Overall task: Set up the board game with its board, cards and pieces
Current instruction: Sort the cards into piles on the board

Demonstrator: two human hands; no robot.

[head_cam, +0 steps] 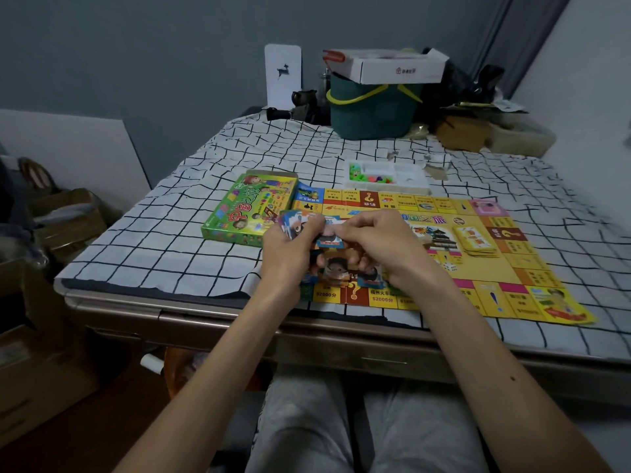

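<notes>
Over the near left part of the board (478,268), the cards (329,240) sit as a loose fan in the left hand (290,247), its fingers (316,220) curled round them, while the right hand (379,240) pinches one card with fingers drawn narrow. Thin, light and slick, they will probably slide or bend, so grip the squared stack by its long edges. Left of the board lies the green box (246,206).

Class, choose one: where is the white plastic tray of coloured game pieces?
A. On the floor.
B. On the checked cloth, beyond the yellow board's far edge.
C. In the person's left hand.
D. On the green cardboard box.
B: the white plastic tray lies on the black-and-white checked cloth, past the far edge of the yellow paper game board.
</notes>
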